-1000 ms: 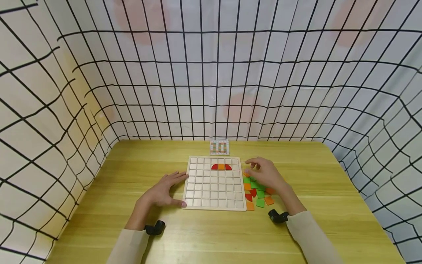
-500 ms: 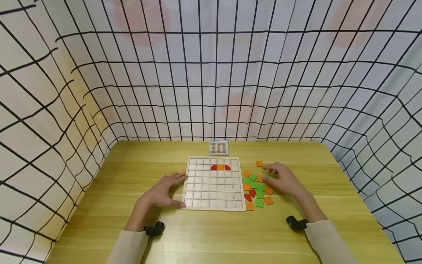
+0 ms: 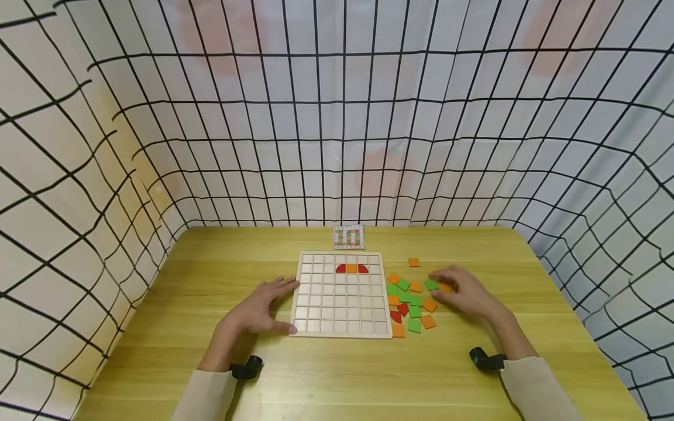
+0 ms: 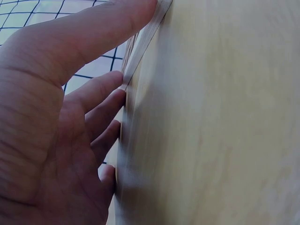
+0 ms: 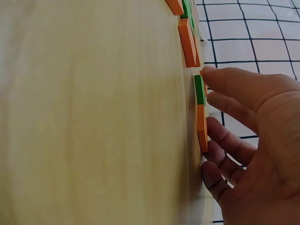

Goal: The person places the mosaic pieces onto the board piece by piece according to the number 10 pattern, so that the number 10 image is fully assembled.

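Note:
My left hand (image 3: 258, 307) lies at the left edge of a pale wooden grid board (image 3: 316, 295), fingers straight and spread, fingertips and thumb at its rim. Two red quarter-round tiles flank an orange square tile (image 3: 351, 268) in the board's upper part. Right of the loose tiles, my right hand (image 3: 466, 292) is low over the table with fingers loosely bent. A green square tile (image 3: 431, 285) lies at its thumb and fingertips, and an orange tile (image 3: 446, 287) lies partly under the hand. In the right wrist view, both the green tile (image 5: 200, 89) and orange tile (image 5: 202, 126) lie on the tabletop.
Several orange, green and red tiles (image 3: 415, 311) lie scattered along the board's right side. One orange tile (image 3: 414, 262) sits apart, farther back. A small pattern card (image 3: 348, 237) lies behind the board. White walls with black netting (image 3: 337, 152) enclose the table (image 3: 337, 374).
My right hand has moved right, away from the board, uncovering the tile pile. One orange tile now lies apart at the back, and green and orange tiles lie farther right. The left hand stays put.

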The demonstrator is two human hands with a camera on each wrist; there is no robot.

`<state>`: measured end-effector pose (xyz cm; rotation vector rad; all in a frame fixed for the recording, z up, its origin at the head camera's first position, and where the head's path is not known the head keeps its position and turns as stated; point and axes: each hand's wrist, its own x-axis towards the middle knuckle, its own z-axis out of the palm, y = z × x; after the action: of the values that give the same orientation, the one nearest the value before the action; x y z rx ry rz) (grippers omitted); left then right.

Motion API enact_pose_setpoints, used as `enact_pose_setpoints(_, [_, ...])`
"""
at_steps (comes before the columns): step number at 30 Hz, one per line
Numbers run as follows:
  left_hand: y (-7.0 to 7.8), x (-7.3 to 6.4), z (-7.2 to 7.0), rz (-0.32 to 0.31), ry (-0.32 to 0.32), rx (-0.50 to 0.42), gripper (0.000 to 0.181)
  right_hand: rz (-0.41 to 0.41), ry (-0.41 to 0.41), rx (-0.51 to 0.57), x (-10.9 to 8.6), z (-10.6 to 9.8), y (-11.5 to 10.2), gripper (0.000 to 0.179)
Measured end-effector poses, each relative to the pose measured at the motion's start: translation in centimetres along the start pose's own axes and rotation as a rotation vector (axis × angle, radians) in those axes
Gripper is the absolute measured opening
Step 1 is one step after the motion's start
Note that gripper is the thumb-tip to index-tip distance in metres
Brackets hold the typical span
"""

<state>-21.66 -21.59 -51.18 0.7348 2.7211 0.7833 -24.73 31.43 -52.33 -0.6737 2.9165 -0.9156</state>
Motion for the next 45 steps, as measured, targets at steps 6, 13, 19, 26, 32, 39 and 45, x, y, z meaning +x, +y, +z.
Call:
enact_pose_setpoints(6, [0.0, -0.1, -0.1, 0.0, 0.0, -0.009, 0.105, -0.019, 0.018, -0.031, -0.1, 0.1, 0.0, 0.043])
enact_pose_setpoints(13, [0.0, -0.2, 0.0, -0.012, -0.008, -0.006, 0.105, 0.036, 0.036, -0.001, 0.0, 0.4, 0.4, 0.041])
enact_pose_setpoints(19, [-0.2, -0.1, 0.0, -0.01, -0.008, -0.005, 0.106, 0.075, 0.05, 0.019, 0.1, 0.6, 0.6, 0.035])
enact_pose_setpoints(26, [-0.1, -0.1, 0.0, -0.008, 0.005, -0.026, 0.105, 0.082, 0.048, 0.028, 1.0, 0.7, -0.1, 0.032])
enact_pose_setpoints(32, [0.0, -0.1, 0.0, -0.009, -0.001, -0.028, 0.105, 0.082, 0.069, 0.062, 2.0, 1.0, -1.7, 0.033])
enact_pose_setpoints(39, [0.2, 0.0, -0.1, 0.005, 0.002, -0.031, 0.105, 0.074, 0.089, 0.081, 3.5, 1.9, -3.6, 0.032])
enact_pose_setpoints(45, [0.1, -0.1, -0.1, -0.007, 0.0, -0.025, 0.105, 0.074, 0.074, 0.137, 5.1, 3.0, -6.4, 0.03])
